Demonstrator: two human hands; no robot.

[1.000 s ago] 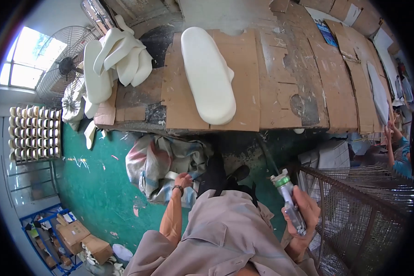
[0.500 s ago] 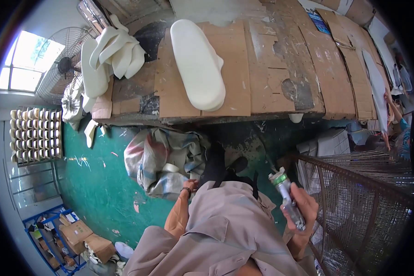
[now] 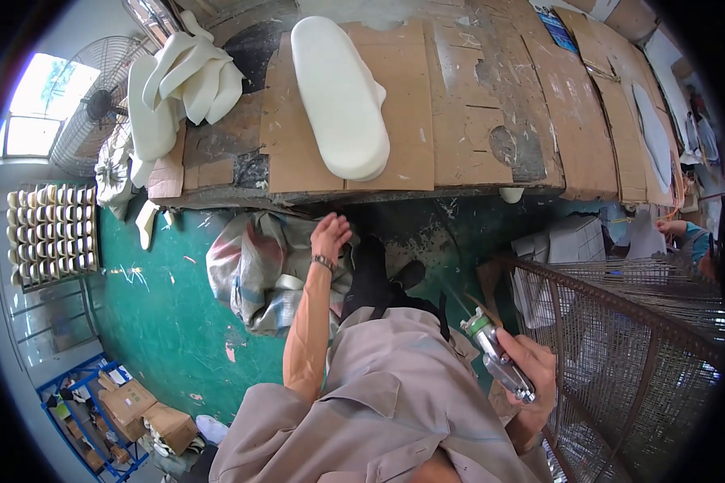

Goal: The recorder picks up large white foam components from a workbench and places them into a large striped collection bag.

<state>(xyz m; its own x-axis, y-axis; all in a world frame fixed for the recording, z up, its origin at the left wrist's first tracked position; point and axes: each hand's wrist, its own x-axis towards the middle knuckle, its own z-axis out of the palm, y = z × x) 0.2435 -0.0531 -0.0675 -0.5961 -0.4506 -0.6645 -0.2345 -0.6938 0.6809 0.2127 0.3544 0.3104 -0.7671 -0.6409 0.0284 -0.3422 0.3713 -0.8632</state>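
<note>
The right hand (image 3: 535, 362) grips 1 metal tool (image 3: 498, 361) (green-collared).

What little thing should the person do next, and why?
Probably reach the left grip up to the big white slab to steady it: that grip looks empty, the slab lies unheld on the cardboard, and the right grip holds the green-collared tool.
</note>
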